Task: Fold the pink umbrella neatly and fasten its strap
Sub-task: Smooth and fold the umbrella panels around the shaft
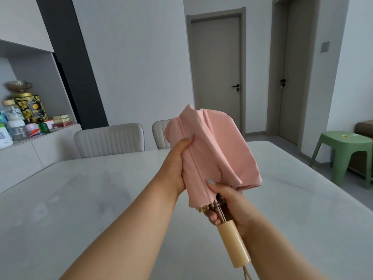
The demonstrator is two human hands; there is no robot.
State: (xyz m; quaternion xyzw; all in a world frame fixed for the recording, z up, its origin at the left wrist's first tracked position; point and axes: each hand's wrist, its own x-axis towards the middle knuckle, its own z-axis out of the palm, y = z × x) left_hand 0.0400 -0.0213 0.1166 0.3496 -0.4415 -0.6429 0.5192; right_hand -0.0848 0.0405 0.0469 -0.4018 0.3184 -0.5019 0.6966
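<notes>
Clamped around the shaft just above the handle (234,246), my right hand (232,209) steadies the pink umbrella (212,154) above the table (80,199). My left hand (177,164) pinches one canopy panel flat for pleating; strap not visible.

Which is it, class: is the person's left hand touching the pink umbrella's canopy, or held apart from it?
Touching. The head view shows the left hand gripping the folded pink canopy, thumb pressed along a fabric seam, with no gap.

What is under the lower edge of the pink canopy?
Below the pink canopy, wooden rib tips and metal shaft show above the cream handle; higher ribs are covered.
</notes>
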